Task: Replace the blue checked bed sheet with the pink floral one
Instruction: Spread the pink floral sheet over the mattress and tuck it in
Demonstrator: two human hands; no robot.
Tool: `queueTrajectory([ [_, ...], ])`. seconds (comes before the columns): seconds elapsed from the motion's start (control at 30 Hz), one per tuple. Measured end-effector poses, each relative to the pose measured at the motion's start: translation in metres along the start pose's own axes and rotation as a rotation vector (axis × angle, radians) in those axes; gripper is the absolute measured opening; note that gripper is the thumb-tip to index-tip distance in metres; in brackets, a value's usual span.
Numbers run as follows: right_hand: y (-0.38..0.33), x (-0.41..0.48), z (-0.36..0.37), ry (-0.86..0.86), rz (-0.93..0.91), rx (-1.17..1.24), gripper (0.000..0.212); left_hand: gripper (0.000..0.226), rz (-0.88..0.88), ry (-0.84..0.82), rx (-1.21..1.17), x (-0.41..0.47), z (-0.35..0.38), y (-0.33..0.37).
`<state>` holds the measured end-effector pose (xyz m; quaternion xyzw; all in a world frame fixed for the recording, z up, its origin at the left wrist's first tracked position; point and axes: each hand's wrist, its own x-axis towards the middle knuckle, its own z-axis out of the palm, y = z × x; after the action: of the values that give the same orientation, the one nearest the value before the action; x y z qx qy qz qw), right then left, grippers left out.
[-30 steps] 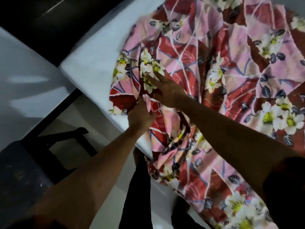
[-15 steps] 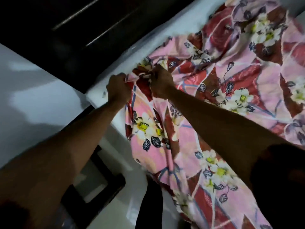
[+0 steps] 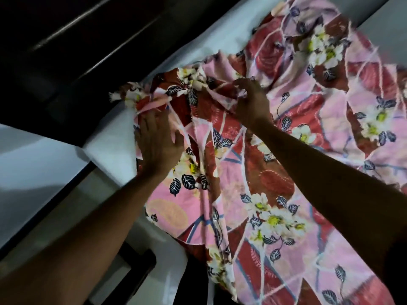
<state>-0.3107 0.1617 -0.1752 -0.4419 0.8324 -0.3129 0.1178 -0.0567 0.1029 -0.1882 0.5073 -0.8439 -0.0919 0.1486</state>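
Upper left of frame: dark panel (image 3: 66,51) w/ a couple of pale streaks, running diag. along the far edge of the white mattress (image 3: 110,150). Mattress corner is bare at centre-left, and a bare strip runs up toward top centre.

L hand (image 3: 158,142) sits just right of that corner, arm coming in from lower left. Palm is down on the pink floral sheet (image 3: 275,177), fingers fairly straight & spread, pressing the cloth flat, not gripping. Fingertips point at a bunched wad of sheet edge by the mattress's far side.

Sheet covers centre to right of frame, crumpled w/ lots of folds. Its lower part hangs over the near mattress edge at bottom centre.

R hand (image 3: 253,102) is at centre, a bit higher than L, arm entering from the right edge. Fingers are curled, pinching a fold of sheet betw. thumb & fingertips, and ridges of cloth fan out from the pinch. Hands are apart w/ bunched fabric betw. them.

Far right: sheet lies looser, white flowers & dark leaves showing.
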Motion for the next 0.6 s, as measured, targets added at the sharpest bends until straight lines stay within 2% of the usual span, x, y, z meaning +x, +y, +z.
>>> queueTrajectory([
  [0.07, 0.010, 0.012, -0.003, -0.041, -0.011, -0.055, 0.065, 0.070, 0.050, -0.056, -0.046, -0.013, 0.013, 0.005],
  [0.2, 0.015, 0.033, 0.008, -0.376, 0.004, -0.313, 0.077, 0.083, -0.128, -0.341, -0.035, -0.018, 0.028, 0.017],
  [0.23, 0.017, 0.036, 0.012, -0.439, -0.005, -0.374, 0.070, 0.079, -0.121, -0.357, -0.009, -0.017, 0.030, 0.019],
  [0.3, 0.019, 0.039, 0.019, -0.432, -0.076, -0.425, 0.046, 0.058, -0.035, -0.354, 0.024, -0.010, 0.033, 0.024],
  [0.33, 0.020, 0.039, 0.022, -0.408, -0.115, -0.415, 0.041, 0.045, 0.010, -0.377, 0.038, -0.007, 0.033, 0.028],
  [0.4, 0.020, 0.034, 0.023, -0.374, -0.143, -0.366, 0.045, 0.032, 0.044, -0.426, 0.059, 0.002, 0.035, 0.037],
  [0.5, 0.027, 0.031, 0.017, -0.305, -0.058, -0.233, 0.068, 0.027, 0.032, -0.446, 0.060, 0.011, 0.033, 0.048],
  [0.53, 0.030, 0.033, 0.015, -0.268, -0.013, -0.211, 0.070, 0.025, 0.028, -0.425, 0.046, 0.015, 0.032, 0.051],
  [0.6, 0.036, 0.042, 0.012, -0.249, 0.067, -0.185, 0.058, 0.023, -0.032, -0.417, 0.006, 0.024, 0.029, 0.059],
])
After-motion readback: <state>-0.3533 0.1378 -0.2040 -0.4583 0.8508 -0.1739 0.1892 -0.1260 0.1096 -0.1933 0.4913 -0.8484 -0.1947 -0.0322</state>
